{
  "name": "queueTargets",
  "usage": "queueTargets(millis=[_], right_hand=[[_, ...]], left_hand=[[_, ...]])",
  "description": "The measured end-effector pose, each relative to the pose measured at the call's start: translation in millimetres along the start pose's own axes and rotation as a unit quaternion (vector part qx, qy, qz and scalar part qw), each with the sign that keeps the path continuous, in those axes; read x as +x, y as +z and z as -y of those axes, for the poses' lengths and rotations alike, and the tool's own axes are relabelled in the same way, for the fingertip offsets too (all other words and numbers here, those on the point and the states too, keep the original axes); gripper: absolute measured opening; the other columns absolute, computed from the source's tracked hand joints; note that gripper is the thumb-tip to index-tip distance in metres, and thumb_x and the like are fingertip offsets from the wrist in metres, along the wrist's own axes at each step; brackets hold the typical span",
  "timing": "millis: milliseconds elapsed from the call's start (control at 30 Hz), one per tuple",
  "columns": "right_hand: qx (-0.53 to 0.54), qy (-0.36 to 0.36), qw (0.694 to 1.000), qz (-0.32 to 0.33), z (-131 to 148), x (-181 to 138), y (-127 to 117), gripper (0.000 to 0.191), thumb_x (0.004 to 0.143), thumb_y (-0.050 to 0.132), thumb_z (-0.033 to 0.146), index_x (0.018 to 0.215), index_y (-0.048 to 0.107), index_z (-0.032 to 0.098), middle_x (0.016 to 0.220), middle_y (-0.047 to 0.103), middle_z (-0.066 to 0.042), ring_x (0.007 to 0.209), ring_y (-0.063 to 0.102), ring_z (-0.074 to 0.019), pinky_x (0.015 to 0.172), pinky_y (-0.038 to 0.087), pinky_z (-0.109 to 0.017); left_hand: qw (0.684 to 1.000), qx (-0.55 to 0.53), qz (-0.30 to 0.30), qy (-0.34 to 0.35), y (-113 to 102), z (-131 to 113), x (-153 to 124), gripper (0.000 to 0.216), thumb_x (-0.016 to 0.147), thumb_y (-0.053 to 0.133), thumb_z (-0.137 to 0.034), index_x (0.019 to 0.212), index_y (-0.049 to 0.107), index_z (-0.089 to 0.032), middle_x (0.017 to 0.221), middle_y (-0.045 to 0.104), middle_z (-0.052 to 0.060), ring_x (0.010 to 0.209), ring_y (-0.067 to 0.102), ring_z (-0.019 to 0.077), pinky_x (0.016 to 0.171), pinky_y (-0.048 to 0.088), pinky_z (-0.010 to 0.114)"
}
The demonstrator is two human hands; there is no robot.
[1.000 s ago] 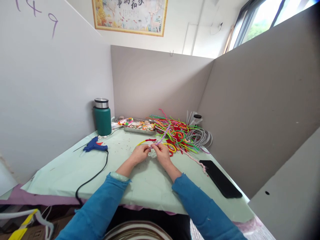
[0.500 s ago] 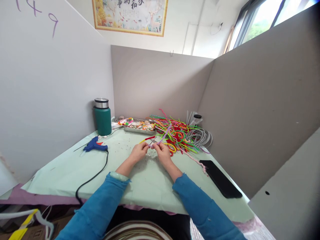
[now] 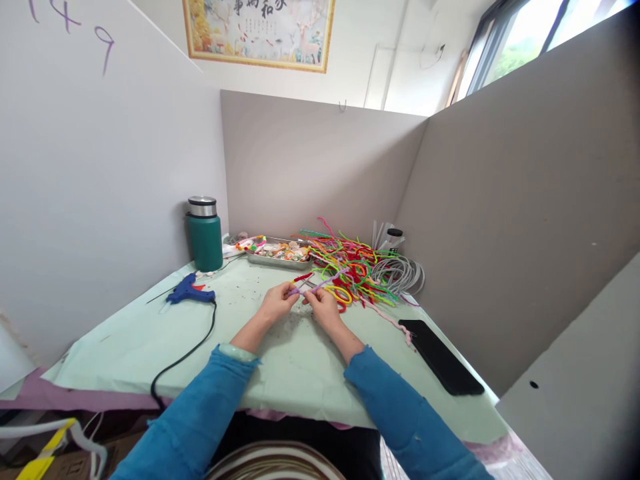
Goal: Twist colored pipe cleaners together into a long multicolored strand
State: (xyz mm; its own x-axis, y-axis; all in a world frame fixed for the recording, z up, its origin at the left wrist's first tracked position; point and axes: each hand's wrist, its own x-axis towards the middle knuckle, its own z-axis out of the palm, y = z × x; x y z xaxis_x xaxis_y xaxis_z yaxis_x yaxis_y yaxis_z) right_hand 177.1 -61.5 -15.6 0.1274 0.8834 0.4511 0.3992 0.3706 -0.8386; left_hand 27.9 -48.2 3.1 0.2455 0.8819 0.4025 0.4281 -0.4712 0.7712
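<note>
My left hand (image 3: 278, 305) and my right hand (image 3: 323, 307) meet over the middle of the pale green table cover (image 3: 280, 360), both pinched on a purple pipe cleaner (image 3: 325, 282) that runs up and to the right from my fingers. A short red and yellow pipe cleaner piece (image 3: 302, 277) sticks out just above my left fingers. Right behind my hands lies a heap of coloured pipe cleaners (image 3: 355, 267). Both my arms are in blue sleeves.
A blue glue gun (image 3: 187, 291) with a black cord (image 3: 183, 357) lies at the left, a green flask (image 3: 205, 233) behind it. A metal tray (image 3: 280, 253) of small pieces stands at the back, white cable coils (image 3: 400, 273) and a black phone (image 3: 443, 357) at the right. Partition walls enclose the table.
The purple pipe cleaner has tipped lower and more to the right between my fingers. The yellow loop near my left hand has drawn in to a short stub. My hands stay close together.
</note>
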Motion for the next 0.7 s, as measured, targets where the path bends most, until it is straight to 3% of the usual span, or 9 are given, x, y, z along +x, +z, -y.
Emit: queueTargets(millis=[300, 467, 700], right_hand=[[0.0, 0.014, 1.0, 0.003, -2.9, 0.1, 3.5, 0.027, 0.072, 0.055, 0.038, 0.06, 0.062, 0.015, 0.057, 0.063, -0.002, 0.05, 0.05, -0.0118, 0.047, 0.032, -0.022], [0.079, 0.032, 0.996, -0.009, -8.5, 4.1, 4.3, 0.029, 0.072, 0.054, 0.041, 0.065, 0.061, 0.014, 0.061, 0.063, -0.003, 0.052, 0.051, -0.0119, 0.048, 0.036, -0.022], [0.209, 0.095, 0.973, -0.029, -5.9, 7.5, -2.3, 0.031, 0.07, 0.056, 0.045, 0.065, 0.058, 0.014, 0.059, 0.06, -0.001, 0.043, 0.04, -0.0076, 0.042, 0.031, -0.02]], left_hand=[[0.995, 0.089, -0.031, 0.018, -2.2, -3.0, -2.7, 0.033, 0.075, 0.047, -0.045, 0.07, 0.059, -0.015, 0.053, 0.046, -0.004, 0.053, 0.039, 0.0081, 0.05, 0.029, 0.019], [0.994, 0.1, -0.04, 0.02, -1.8, -1.5, -2.1, 0.032, 0.077, 0.045, -0.044, 0.071, 0.059, -0.015, 0.052, 0.044, -0.005, 0.053, 0.038, 0.0079, 0.051, 0.028, 0.019], [0.993, 0.099, -0.057, 0.033, -0.3, -1.2, -2.4, 0.03, 0.075, 0.047, -0.041, 0.068, 0.061, -0.015, 0.051, 0.047, -0.005, 0.051, 0.039, 0.0074, 0.05, 0.028, 0.019]])
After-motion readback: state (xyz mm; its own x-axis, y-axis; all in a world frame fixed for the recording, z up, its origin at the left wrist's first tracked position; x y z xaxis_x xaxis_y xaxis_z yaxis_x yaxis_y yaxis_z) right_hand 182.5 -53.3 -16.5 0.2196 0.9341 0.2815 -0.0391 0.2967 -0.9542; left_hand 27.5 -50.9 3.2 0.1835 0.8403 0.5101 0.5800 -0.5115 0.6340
